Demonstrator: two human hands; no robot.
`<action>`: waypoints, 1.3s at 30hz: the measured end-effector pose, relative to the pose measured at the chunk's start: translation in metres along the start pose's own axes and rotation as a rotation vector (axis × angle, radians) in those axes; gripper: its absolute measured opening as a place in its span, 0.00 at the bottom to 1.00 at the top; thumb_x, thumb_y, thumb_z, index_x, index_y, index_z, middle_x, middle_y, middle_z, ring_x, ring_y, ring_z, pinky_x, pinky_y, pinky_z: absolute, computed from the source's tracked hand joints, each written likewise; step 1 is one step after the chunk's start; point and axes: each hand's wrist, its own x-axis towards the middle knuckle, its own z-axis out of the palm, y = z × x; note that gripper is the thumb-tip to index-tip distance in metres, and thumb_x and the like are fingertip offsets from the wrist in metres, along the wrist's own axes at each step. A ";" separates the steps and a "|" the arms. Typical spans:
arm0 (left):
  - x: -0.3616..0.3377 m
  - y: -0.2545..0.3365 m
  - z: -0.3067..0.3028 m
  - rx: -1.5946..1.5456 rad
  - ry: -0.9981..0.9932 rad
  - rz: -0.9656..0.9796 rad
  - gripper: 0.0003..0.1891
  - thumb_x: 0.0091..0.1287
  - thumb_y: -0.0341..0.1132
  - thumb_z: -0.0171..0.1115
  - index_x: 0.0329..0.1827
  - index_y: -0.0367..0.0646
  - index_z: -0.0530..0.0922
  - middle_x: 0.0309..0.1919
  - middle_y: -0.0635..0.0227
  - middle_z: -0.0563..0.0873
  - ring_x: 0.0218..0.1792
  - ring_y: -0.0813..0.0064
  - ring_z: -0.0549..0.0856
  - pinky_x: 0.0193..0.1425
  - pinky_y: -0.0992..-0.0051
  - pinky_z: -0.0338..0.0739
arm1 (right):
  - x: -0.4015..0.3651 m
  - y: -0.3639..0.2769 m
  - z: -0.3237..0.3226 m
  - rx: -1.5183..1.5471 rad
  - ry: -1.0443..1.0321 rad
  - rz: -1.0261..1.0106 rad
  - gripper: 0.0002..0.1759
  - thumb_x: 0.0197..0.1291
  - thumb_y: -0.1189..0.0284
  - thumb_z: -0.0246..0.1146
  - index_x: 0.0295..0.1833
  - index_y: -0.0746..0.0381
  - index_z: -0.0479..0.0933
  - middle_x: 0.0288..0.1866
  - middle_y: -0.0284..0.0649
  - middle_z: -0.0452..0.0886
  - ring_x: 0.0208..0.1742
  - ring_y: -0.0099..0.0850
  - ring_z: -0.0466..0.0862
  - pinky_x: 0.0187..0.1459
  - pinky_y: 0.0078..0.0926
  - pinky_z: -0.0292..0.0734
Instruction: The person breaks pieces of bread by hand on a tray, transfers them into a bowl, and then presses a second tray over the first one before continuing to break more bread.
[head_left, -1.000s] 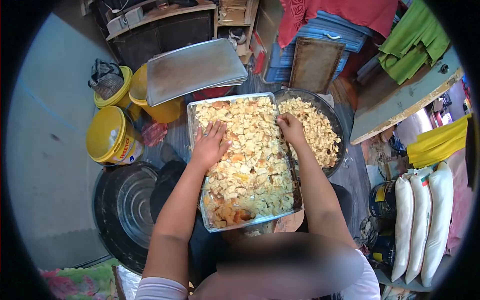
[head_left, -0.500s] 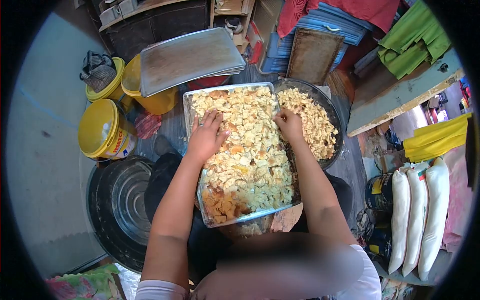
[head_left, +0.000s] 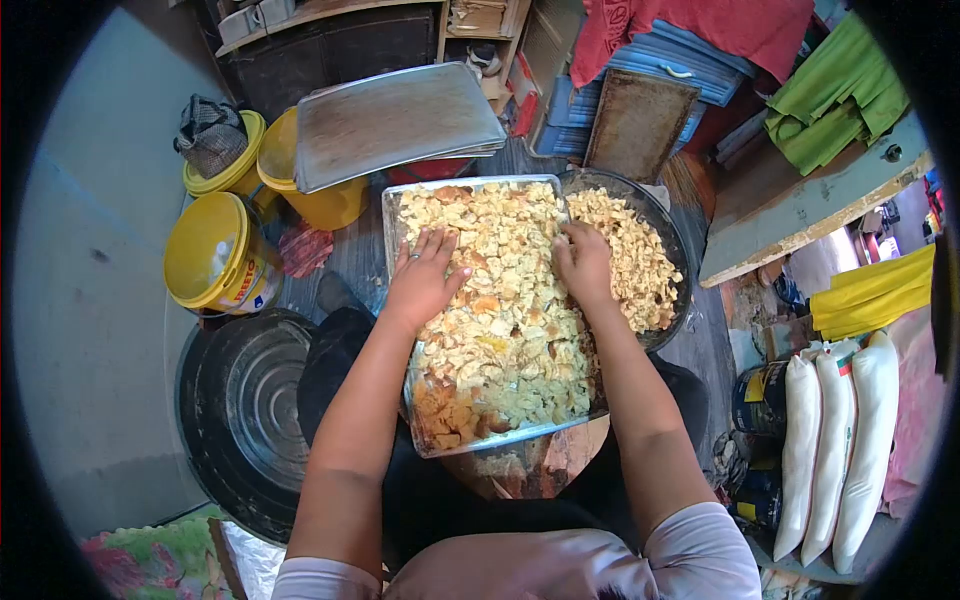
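Note:
A rectangular metal tray (head_left: 512,437) rests over my lap, spread with torn pale and brown pieces that look like bread (head_left: 510,290). My left hand (head_left: 422,285) lies on the pieces near the tray's left side, fingers stretched out. At the right edge, my right hand (head_left: 584,262) has its fingers curled down against the pieces; what they pinch, if anything, is hidden. Beside the tray on the right is a dark round pan (head_left: 683,290), filled with smaller crumbled pieces (head_left: 637,265).
Stacked baking trays (head_left: 400,125) lie over yellow buckets (head_left: 330,205) at the back left. A large black basin (head_left: 245,400) is at my left. White filled bags (head_left: 835,440) stand to the right, below a door edge (head_left: 815,225). A brown tray (head_left: 640,122) leans at the back.
The view has shifted slightly. My right hand has gone from a pinch at the tray's right edge to lying lower over the pieces, fingers curled. My left hand stays flat on the pieces.

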 end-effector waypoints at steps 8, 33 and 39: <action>-0.002 0.002 -0.013 -0.114 0.024 0.040 0.31 0.70 0.54 0.50 0.68 0.39 0.67 0.71 0.52 0.63 0.74 0.54 0.59 0.76 0.55 0.50 | 0.010 -0.073 0.004 -0.214 -0.139 -0.081 0.21 0.66 0.60 0.54 0.60 0.57 0.75 0.63 0.44 0.74 0.67 0.41 0.69 0.67 0.45 0.58; -0.010 -0.109 -0.071 -2.032 0.520 -0.368 0.37 0.68 0.67 0.42 0.62 0.41 0.69 0.52 0.54 0.80 0.52 0.56 0.81 0.60 0.61 0.72 | 0.027 -0.283 0.110 0.340 -0.216 -0.646 0.28 0.65 0.64 0.56 0.67 0.66 0.65 0.71 0.54 0.64 0.72 0.44 0.65 0.69 0.38 0.60; -0.026 -0.188 -0.100 -1.447 0.997 -0.615 0.33 0.68 0.60 0.50 0.68 0.46 0.68 0.64 0.59 0.74 0.68 0.61 0.65 0.70 0.58 0.50 | -0.002 -0.255 0.128 0.338 -0.810 -0.427 0.30 0.67 0.56 0.56 0.68 0.62 0.67 0.70 0.56 0.65 0.70 0.48 0.67 0.68 0.40 0.62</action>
